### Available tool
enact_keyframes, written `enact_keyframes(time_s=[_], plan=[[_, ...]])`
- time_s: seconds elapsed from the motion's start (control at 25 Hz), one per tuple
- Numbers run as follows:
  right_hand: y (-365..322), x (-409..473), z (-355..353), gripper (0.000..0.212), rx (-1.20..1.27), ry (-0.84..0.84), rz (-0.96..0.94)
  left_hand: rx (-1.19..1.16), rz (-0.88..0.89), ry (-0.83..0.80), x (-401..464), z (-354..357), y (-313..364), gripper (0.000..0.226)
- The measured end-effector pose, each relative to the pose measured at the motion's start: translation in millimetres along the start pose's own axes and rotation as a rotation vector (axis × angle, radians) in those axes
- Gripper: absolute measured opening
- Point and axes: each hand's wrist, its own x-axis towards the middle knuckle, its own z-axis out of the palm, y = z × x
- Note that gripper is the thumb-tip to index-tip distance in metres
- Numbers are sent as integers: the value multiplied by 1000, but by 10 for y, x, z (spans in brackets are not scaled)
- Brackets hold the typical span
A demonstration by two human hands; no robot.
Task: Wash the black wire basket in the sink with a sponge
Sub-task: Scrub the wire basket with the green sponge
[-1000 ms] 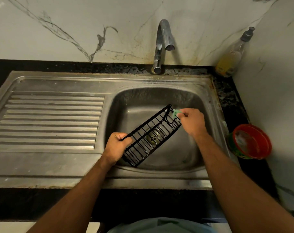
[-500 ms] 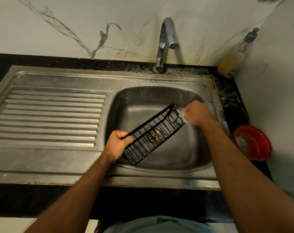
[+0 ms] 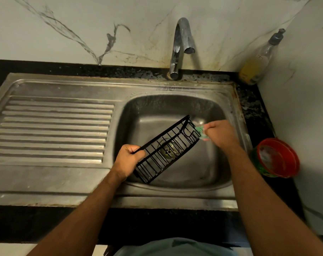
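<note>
The black wire basket (image 3: pixel 166 150) is held tilted over the steel sink bowl (image 3: pixel 218 163), its long side running from near left to far right. My left hand (image 3: pixel 128 160) grips its near left end. My right hand (image 3: pixel 220 133) holds a green sponge (image 3: pixel 201 131) against the basket's far right end; most of the sponge is hidden under my fingers. The drain (image 3: pixel 169 150) shows through the wires.
The tap (image 3: pixel 182 43) stands behind the bowl with no water running. A ribbed drainboard (image 3: pixel 51 130) lies to the left. A soap bottle (image 3: pixel 256 63) stands in the right corner, and a red tub (image 3: pixel 277 157) sits on the dark counter by the right wall.
My right hand with the sponge has shifted along the basket's far right end, first farther right and then slightly down. My left hand and the basket stay nearly still.
</note>
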Motion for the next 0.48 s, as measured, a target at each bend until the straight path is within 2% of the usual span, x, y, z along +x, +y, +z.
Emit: enact_keyframes(time_s=[0.16, 0.32, 0.44, 0.48], plan=[[-72, 14, 208, 21, 93, 58, -35, -33, -11, 65, 3, -20, -21, 31], [25, -32, 159, 18, 546, 2, 253, -50, -21, 70, 8, -21, -39, 28], [-63, -104, 255, 19, 655, 127, 225, -135, -57, 102, 20, -36, -26, 49], [-104, -150, 315, 17, 640, 187, 177, -172, -73, 122, 19, -41, -12, 46]])
